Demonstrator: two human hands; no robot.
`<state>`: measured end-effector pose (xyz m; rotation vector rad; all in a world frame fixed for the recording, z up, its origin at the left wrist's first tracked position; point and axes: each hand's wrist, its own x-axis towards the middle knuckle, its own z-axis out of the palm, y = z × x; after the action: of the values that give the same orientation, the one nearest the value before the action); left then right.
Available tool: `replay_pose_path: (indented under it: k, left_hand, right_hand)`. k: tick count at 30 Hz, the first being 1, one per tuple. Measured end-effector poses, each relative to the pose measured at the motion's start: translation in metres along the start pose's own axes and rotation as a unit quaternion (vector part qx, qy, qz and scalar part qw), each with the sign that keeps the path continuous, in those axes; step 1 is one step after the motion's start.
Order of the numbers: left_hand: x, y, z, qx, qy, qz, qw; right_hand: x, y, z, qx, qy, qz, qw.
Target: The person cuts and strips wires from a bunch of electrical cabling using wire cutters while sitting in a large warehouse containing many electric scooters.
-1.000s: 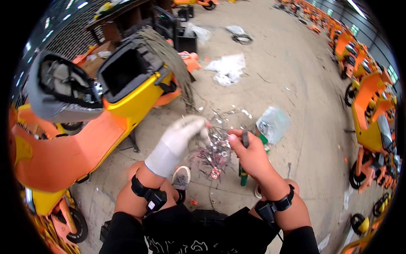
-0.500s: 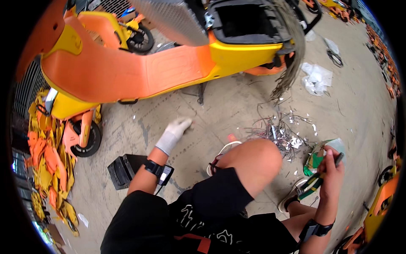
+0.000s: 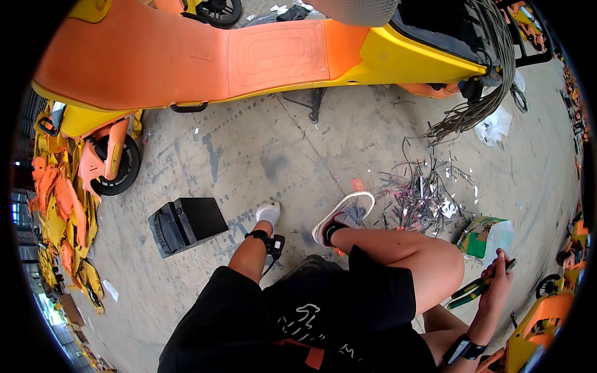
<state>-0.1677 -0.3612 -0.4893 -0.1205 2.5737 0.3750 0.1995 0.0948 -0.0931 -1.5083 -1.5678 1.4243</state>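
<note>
My left hand [image 3: 268,213], in a white glove, hangs over the concrete between a black box-shaped block [image 3: 202,214] and my shoe [image 3: 351,214]. It is foreshortened, so its finger pose is unclear. At the right, my bare right hand [image 3: 497,278] is closed around the head end of pliers [image 3: 469,293] with green and dark handles, which point away to the lower left. A yellow and orange scooter [image 3: 277,53] stands across the top, a bundle of grey cables [image 3: 497,68] hanging from its rear. Its kickstand [image 3: 315,107] reaches the floor.
Cut wires and white scraps [image 3: 423,196] lie in a heap right of my shoe. A green and white bag [image 3: 482,239] is beside my right hand. Yellow and orange panels [image 3: 65,217] are piled far left; clear plastic [image 3: 494,126] lies near the cables.
The view has shifted, with the scooter now higher and nearer the top. My left hand has drawn back toward my body. My right hand still holds the pliers.
</note>
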Motion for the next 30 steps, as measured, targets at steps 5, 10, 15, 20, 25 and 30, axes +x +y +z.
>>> replay_pose_path:
  k: [5, 10, 15, 20, 25, 30]
  left_hand:
    - [0.011, -0.012, 0.006, 0.047, -0.058, -0.020, 0.997]
    - [0.011, -0.021, -0.002, 0.010, -0.088, 0.020, 0.996]
    - [0.027, -0.045, -0.005, -0.016, -0.039, -0.043, 0.998]
    - [0.060, -0.122, -0.001, -0.102, 0.021, -0.048, 0.993]
    - [0.036, -0.094, -0.040, -0.091, 0.040, -0.017, 0.995]
    - [0.023, -0.085, -0.070, -0.116, 0.086, 0.011, 0.989]
  right_hand:
    - [0.001, -0.003, 0.018, 0.006, 0.002, -0.006, 1.000]
    - [0.003, -0.001, 0.019, -0.005, -0.007, -0.009, 1.000]
    - [0.001, -0.002, 0.015, 0.001, -0.002, -0.015, 1.000]
    - [0.000, -0.005, 0.007, 0.027, -0.013, -0.018, 0.999]
    - [-0.014, -0.011, -0.008, 0.039, -0.004, -0.031, 0.999]
    - [-0.026, -0.022, -0.009, 0.086, -0.023, -0.042, 0.995]
